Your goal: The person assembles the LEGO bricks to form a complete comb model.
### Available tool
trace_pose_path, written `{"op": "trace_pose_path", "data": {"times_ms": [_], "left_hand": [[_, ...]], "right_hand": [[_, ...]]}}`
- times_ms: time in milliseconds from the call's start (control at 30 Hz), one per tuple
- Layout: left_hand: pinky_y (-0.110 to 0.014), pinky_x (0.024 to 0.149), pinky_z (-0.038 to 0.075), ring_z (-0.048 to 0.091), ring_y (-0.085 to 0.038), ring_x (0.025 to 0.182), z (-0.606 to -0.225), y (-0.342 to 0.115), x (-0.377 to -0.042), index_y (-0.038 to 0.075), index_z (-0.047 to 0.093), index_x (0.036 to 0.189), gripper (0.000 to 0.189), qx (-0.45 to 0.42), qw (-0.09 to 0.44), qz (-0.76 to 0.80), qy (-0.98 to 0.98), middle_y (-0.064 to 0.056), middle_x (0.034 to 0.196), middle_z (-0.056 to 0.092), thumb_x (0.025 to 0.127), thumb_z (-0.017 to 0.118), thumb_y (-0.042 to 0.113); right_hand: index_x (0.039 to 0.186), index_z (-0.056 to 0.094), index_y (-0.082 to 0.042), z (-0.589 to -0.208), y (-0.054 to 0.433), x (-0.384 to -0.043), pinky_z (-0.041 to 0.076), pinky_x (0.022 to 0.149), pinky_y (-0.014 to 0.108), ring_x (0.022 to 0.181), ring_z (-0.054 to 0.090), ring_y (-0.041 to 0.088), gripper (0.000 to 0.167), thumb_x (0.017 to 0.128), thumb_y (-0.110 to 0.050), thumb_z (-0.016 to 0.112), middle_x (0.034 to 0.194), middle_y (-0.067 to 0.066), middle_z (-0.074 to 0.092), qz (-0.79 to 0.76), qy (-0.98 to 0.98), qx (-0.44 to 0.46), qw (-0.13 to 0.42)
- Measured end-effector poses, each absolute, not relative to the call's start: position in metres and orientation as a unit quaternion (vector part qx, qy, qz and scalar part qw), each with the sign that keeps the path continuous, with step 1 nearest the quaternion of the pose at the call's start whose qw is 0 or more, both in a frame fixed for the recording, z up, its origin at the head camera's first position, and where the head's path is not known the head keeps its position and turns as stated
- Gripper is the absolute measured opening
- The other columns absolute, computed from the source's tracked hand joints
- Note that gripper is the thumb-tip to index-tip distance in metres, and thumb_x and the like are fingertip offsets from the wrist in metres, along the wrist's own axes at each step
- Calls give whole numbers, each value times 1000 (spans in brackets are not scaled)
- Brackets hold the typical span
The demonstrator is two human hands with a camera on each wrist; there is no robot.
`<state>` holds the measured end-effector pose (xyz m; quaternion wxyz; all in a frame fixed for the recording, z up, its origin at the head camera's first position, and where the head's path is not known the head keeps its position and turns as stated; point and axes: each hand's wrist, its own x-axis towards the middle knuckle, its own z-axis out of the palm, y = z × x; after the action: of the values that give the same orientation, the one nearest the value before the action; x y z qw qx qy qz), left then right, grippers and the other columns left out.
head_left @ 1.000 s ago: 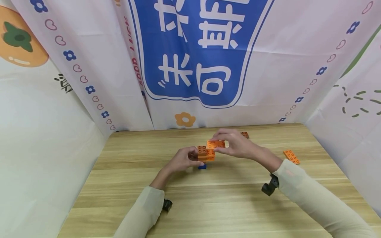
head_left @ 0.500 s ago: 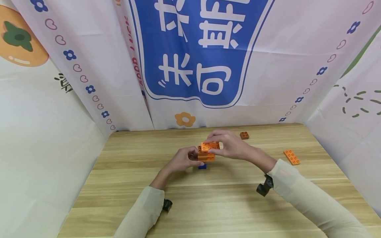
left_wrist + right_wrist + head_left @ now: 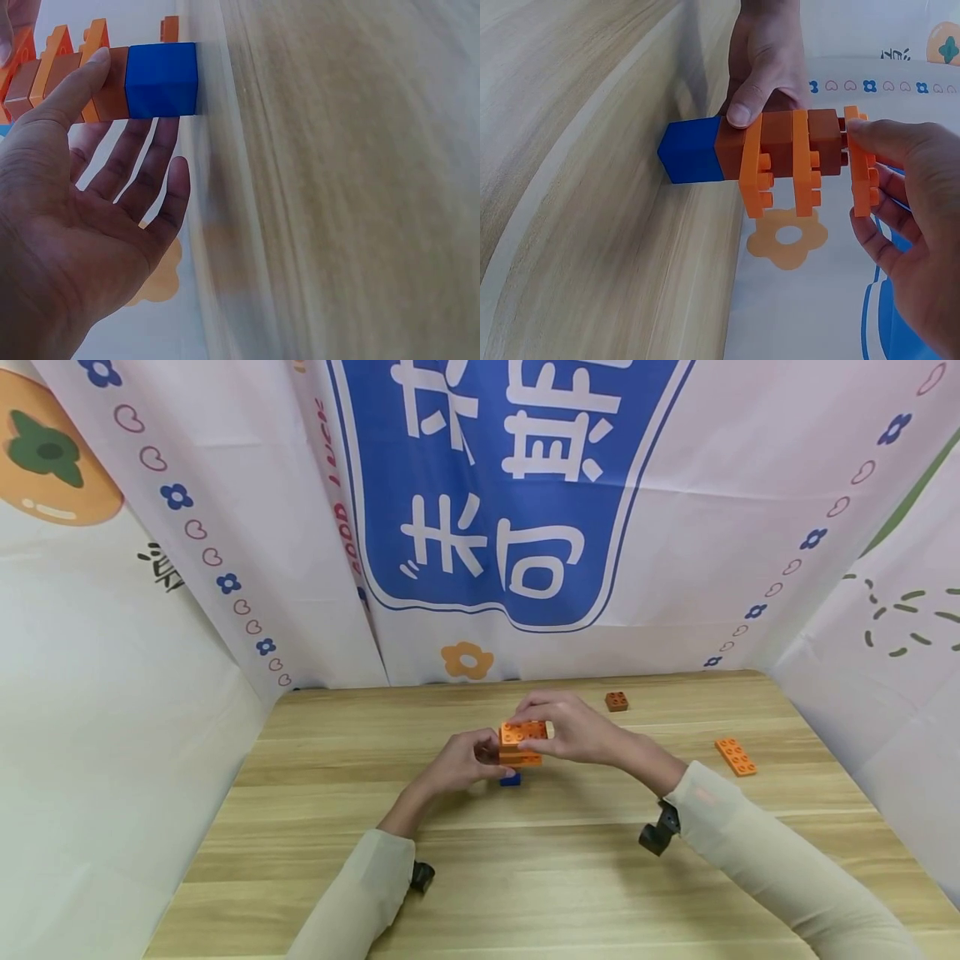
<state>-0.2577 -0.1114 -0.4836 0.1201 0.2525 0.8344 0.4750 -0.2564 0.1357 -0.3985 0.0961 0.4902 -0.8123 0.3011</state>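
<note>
One orange plate [image 3: 860, 180] sits just over the top brown block [image 3: 825, 139] of our tower [image 3: 777, 139], its long axis running left to right, overhanging on the right like the two lower plates [image 3: 802, 169]. We pinch it between thumb and fingers of the right grip [image 3: 577, 727], the nearer one; the left grip [image 3: 459, 764], lower and to the left, is clamped round the tower just above its blue base [image 3: 510, 780], upright on the worktop [image 3: 480, 877]. Studs show between plate and block, so we judge it not pressed home. Whether they touch, we cannot tell. The plate's underside is hidden, as is our left fingers' contact behind the tower; the left wrist view cuts off most of the right grip.
</note>
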Motion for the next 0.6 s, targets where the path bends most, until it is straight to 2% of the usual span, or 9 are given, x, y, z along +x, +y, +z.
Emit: {"op": "trace_pose_path", "data": {"times_ms": [600], "left_hand": [[-32, 87, 58, 67, -16, 92, -483, -110, -256, 12, 68, 102, 22, 240, 125, 480, 835, 1, 105, 75, 91, 86, 17]], "right_hand": [[114, 80, -5, -395, 130, -259, 61, 86, 32, 98, 71, 17, 25, 92, -15, 85, 110, 4, 74, 278, -836, 469, 58]]}}
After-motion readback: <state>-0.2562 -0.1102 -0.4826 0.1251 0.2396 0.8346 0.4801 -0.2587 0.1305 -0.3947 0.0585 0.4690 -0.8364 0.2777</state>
